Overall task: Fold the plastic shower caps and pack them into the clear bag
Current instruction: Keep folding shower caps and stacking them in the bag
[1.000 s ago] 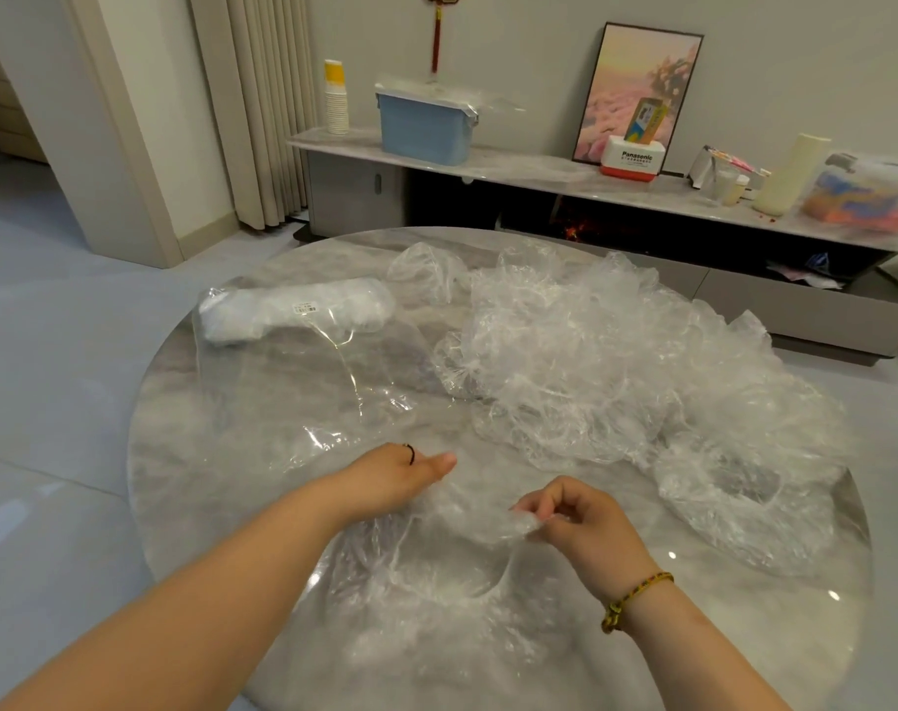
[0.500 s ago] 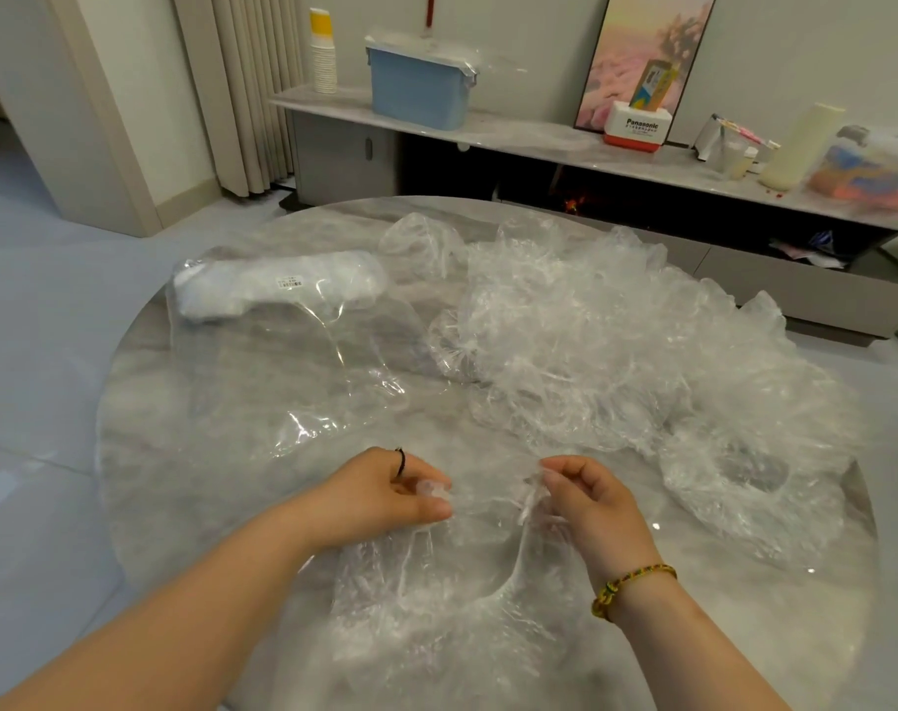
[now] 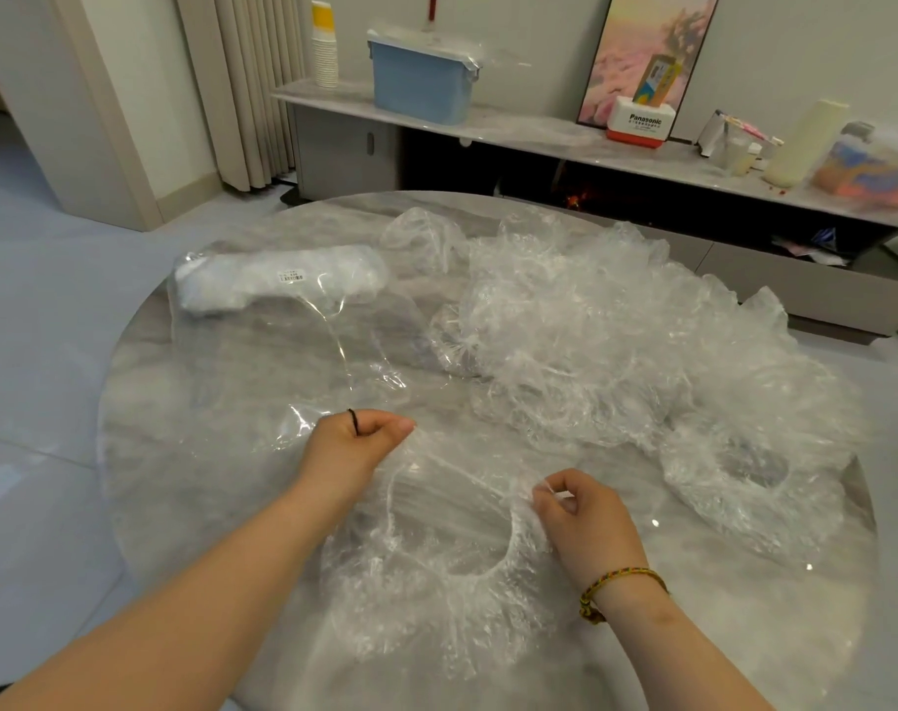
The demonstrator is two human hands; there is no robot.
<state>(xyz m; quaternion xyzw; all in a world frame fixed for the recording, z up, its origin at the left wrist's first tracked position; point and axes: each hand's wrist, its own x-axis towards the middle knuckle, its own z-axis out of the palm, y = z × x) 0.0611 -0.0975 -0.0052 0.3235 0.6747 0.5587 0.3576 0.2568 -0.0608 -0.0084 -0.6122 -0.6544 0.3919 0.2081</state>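
Pinching shower cap [image 3: 421, 602] w/ L hand [image 3: 354, 446], R hand [image 3: 582, 518].

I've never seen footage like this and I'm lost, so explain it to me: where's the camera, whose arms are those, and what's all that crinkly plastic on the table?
There is no machine: those are a person's bare arms. Every picture comes from one wide-angle camera worn on their head, looking forward and down. On the marble table lies a heap of clear shower caps, and left of it a clear bag with a white bundle at its far end, probably folded caps. Nearest the person, one shower cap lies spread out. The left hand and right hand each pinch its gathered edge on opposite sides.
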